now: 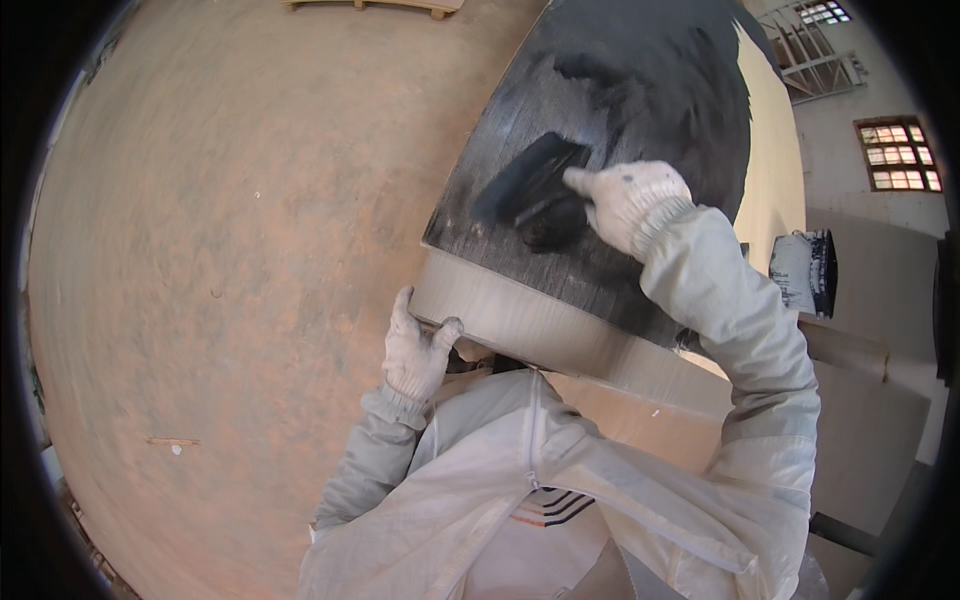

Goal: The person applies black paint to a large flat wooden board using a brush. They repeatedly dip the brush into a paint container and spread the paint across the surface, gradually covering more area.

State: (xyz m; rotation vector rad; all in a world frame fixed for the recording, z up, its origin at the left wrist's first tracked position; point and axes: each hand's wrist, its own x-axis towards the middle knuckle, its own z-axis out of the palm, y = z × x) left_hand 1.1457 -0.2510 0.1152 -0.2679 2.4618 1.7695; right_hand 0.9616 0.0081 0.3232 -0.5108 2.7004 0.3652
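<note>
A large panel (pixel 590 230) lies in front of me, its top mostly coated in wet black paint. My right hand (pixel 635 200), in a white knitted glove with dark spots, is closed around a wide black scraper (pixel 540 180). The scraper lies against the painted surface near the panel's near left part; motion smears its outline, and its handle is mostly hidden. At the panel's near left corner is my left hand (pixel 418 350), also gloved. Its thumb and forefinger are spread apart and touch the pale edge (pixel 530 312) below the black top.
A paint-smeared bucket (pixel 803 272) stands right of the panel. An uncoated cream strip (pixel 775 150) runs along the panel's right side. Dusty concrete floor (pixel 220 250) spreads to the left, with a wooden pallet (pixel 385 5) at the far end. A barred window (pixel 898 153) is at right.
</note>
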